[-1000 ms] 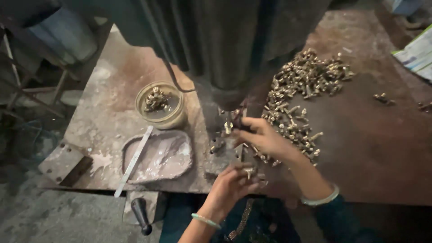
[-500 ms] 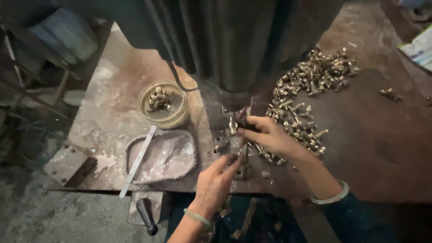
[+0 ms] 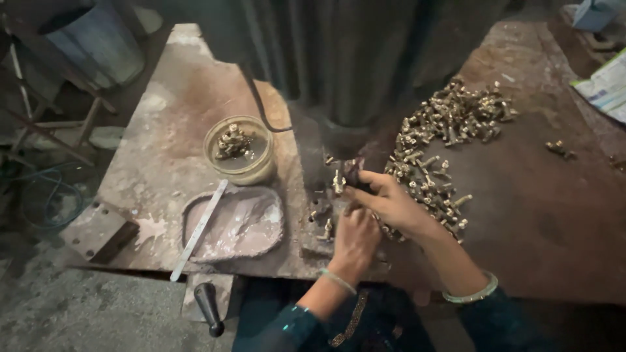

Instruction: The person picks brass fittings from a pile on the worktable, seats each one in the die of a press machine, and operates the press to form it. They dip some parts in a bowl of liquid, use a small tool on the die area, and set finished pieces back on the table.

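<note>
My right hand [image 3: 391, 203] reaches left under the dark machine column [image 3: 352, 72], its fingertips pinched on a small brass part [image 3: 338, 182] at the machine's base. My left hand [image 3: 354, 238] sits just below and in front of it, fingers curled near a brass piece [image 3: 327, 229] on the base plate; whether it grips anything is hidden. A big heap of brass fittings [image 3: 443, 140] lies to the right of my right hand, trailing down past its wrist.
A round bowl [image 3: 242, 171] with brass parts in liquid stands left of the machine. In front of it lies a shallow grey tray [image 3: 238, 225] with a flat metal strip [image 3: 199, 228] across it. A black handle [image 3: 208, 308] sticks out at the bench edge. Papers [image 3: 603, 85] lie far right.
My right hand has moved left from the heap toward the machine base with a brass part. My left hand has risen from the bench edge to just below it.
</note>
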